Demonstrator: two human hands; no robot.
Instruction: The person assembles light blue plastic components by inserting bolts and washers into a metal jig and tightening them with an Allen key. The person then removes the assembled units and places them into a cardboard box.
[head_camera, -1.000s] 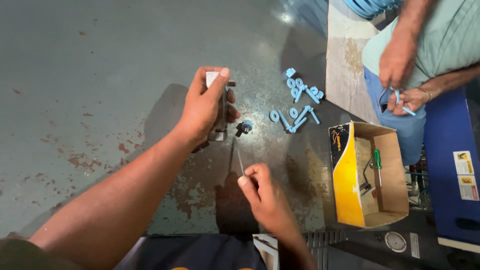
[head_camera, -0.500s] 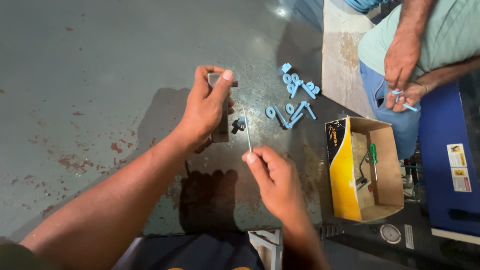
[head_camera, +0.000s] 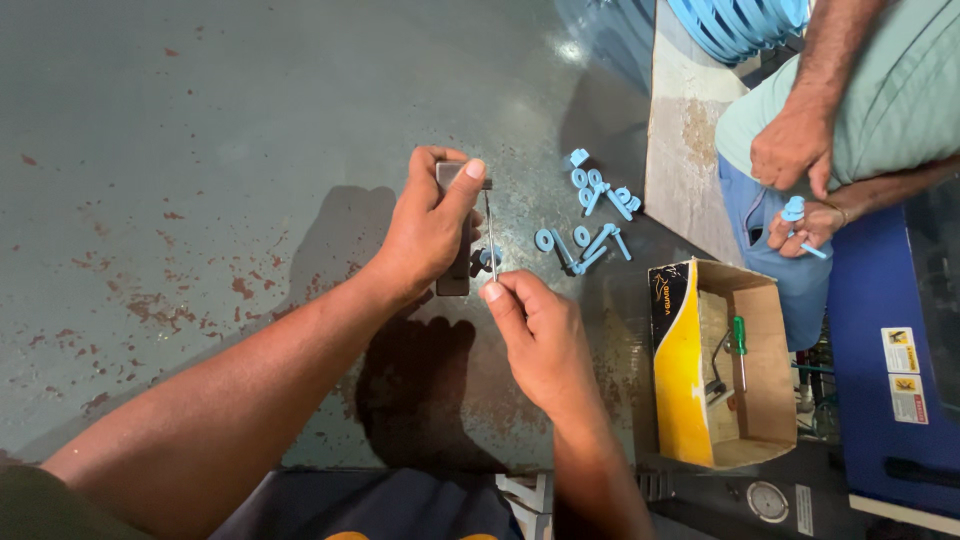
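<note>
To your right sits an open cardboard box (head_camera: 722, 370), yellow and black on its outer side, plain brown inside. Beyond it, two small white-and-yellow stickers (head_camera: 904, 373) sit on the blue machine panel (head_camera: 870, 400).

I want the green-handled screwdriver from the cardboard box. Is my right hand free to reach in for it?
Probably not yet: the right hand is pinching a thin metal tool. The box is open-topped beside it, screwdriver uncovered.
</note>
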